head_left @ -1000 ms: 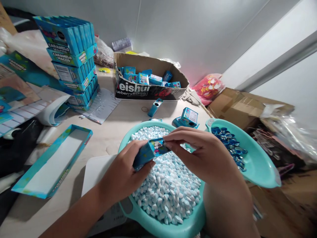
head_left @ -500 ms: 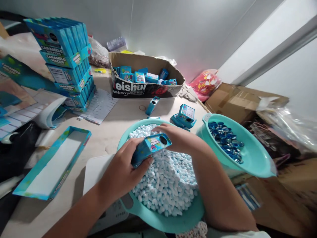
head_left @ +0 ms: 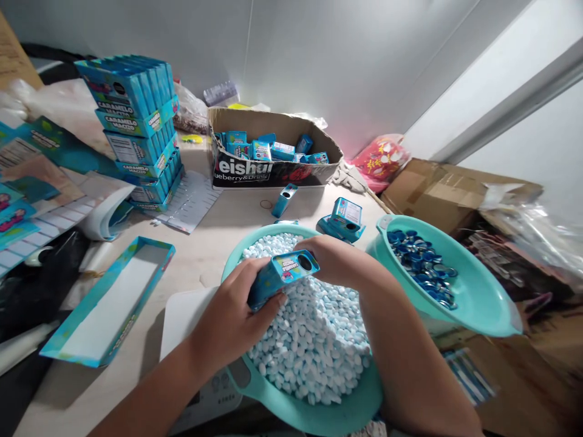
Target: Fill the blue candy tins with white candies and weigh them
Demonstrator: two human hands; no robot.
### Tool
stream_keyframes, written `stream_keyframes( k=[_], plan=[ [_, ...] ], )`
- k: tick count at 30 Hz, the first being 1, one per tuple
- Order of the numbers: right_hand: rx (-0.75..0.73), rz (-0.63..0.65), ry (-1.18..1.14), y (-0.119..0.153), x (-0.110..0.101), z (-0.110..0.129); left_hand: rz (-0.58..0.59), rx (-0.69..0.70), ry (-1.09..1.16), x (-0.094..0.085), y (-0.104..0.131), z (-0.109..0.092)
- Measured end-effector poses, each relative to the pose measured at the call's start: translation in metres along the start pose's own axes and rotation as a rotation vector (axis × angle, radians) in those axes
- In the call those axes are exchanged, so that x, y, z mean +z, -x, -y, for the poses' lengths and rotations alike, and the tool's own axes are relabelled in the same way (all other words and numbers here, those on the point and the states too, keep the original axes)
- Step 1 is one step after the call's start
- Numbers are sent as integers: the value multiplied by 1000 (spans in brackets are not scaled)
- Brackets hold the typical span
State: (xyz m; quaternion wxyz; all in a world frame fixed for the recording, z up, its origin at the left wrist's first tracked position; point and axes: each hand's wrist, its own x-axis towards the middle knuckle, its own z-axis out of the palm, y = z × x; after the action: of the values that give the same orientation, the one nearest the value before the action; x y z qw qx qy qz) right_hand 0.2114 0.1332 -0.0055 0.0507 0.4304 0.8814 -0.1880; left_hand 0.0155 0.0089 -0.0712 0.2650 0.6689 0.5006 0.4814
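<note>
My left hand (head_left: 232,297) is closed around a small blue candy box (head_left: 279,276) marked "Caramelo Macizo". The box is tilted, and a dark round hole shows in its end. Below it lies a heap of white and pale blue candies (head_left: 310,340) in a turquoise bowl (head_left: 314,422). Just behind the box is my right hand (head_left: 321,252), over the far part of the heap. Its fingers are hidden by the box, so I cannot see what they hold.
At right, another turquoise bowl (head_left: 492,303) holds blue metallic lids (head_left: 423,267). A carton (head_left: 268,176) of blue boxes stands behind. Stacked blue boxes (head_left: 136,133) rise at left, above an open tray (head_left: 113,303). A white scale (head_left: 182,309) sits beside my bowl.
The whole view has shifted slightly, so everything sits a little lower and further right. My right hand has sunk slightly behind the box, and its fingers are no longer visible.
</note>
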Motion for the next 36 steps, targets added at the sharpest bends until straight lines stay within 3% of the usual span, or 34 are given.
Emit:
stream_keyframes(
  k=[12, 19, 28, 36],
  plan=[
    [24, -431, -169, 23, -14, 10, 13, -10, 39, 1, 0, 0],
    [-41, -583, -255, 33, -13, 15, 7, -20, 72, 2, 0, 2],
    [-138, -560, -239, 51, -17, 26, 7, -31, 81, 2, 0, 1],
    [-228, -561, -241, 50, -16, 28, -3, -25, 67, 3, 0, 1]
  ],
)
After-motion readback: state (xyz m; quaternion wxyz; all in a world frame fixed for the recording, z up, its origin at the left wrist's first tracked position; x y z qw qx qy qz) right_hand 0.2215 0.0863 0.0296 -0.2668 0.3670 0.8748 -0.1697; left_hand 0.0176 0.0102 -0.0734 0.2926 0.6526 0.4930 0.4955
